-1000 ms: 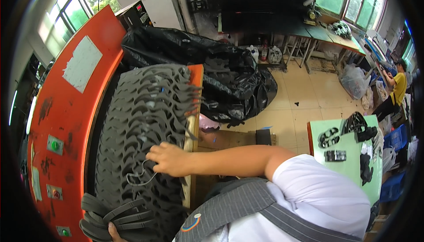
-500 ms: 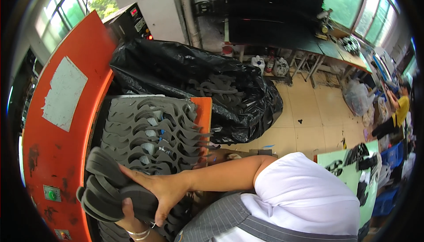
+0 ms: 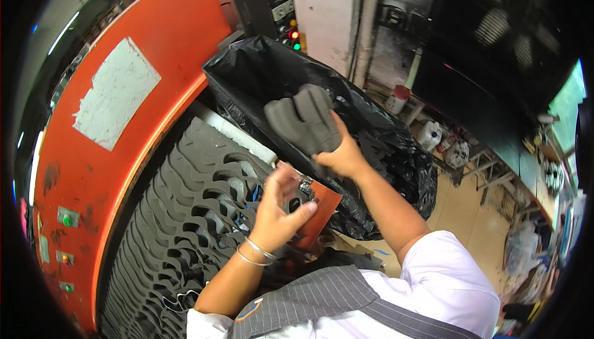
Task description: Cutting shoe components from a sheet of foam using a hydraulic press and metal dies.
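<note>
My right hand [image 3: 343,153] grips a stack of dark grey curved foam pieces [image 3: 301,116] and holds it over the black plastic bag [image 3: 260,69]. Inside the bag, more dark foam pieces show faintly to the right of that hand. My left hand [image 3: 276,206], with bangles on its wrist, is apart from the stack, thumb and fingers spread with a little blur; I see nothing held in it. Below it lies a dark grey foam sheet [image 3: 185,172] with rows of curved cut-outs. An orange board end [image 3: 323,206] is beside its fingertips.
A large orange machine panel [image 3: 179,17] with buttons curves along the left. Behind the bag stands a black control box [image 3: 253,8] with lit lamps. White jugs [image 3: 430,134] sit under a dark bench at the right, above a tiled floor [image 3: 448,209].
The foam stack, held in both hands at lower left before, has gone up and right over the bag in my right hand. My left hand has let go. The view has shifted.
</note>
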The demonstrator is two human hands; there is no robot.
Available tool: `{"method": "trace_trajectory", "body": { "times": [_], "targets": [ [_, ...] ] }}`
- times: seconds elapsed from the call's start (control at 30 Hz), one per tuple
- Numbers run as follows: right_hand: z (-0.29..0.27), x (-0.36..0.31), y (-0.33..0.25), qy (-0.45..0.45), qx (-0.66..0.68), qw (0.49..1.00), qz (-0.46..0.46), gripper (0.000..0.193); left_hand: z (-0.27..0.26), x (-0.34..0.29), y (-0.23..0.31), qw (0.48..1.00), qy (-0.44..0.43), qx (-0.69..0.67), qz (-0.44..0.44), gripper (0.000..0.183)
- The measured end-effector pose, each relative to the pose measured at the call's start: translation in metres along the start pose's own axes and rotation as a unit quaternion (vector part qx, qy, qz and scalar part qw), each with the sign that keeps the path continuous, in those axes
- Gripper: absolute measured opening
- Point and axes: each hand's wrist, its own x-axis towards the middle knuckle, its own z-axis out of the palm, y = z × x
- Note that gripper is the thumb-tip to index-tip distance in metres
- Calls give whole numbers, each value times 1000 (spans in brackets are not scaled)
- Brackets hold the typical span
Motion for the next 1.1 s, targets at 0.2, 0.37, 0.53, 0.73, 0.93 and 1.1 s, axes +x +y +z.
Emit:
{"method": "trace_trajectory", "body": {
  "times": [0.2, 0.37, 0.53, 0.73, 0.93, 1.1],
  "targets": [
    [-42, 59, 104, -73, -274, 944, 169, 112, -54, -50, -32, 982, 98, 74, -140, 25],
    [-18, 104, 72, -5, -512, 850, 126, 70, -157, -98, -22, 917, 365, 103, -122, 13],
    [96, 118, -27, -29, -169, 944, -280, 28, -272, -152, -39, 788, 529, 299, -105, 15],
    [279, 103, -67, -208, -122, 861, -448, 26, -343, -156, -79, 651, 533, 523, -135, 22],
    [295, 149, -26, -202, -494, 820, -209, 50, -300, -101, -76, 638, 463, 590, -175, 19],
    [340, 103, -88, -197, -628, 752, -42, 47, -301, -115, -88, 612, 496, 589, -182, 31]
  ]
}}
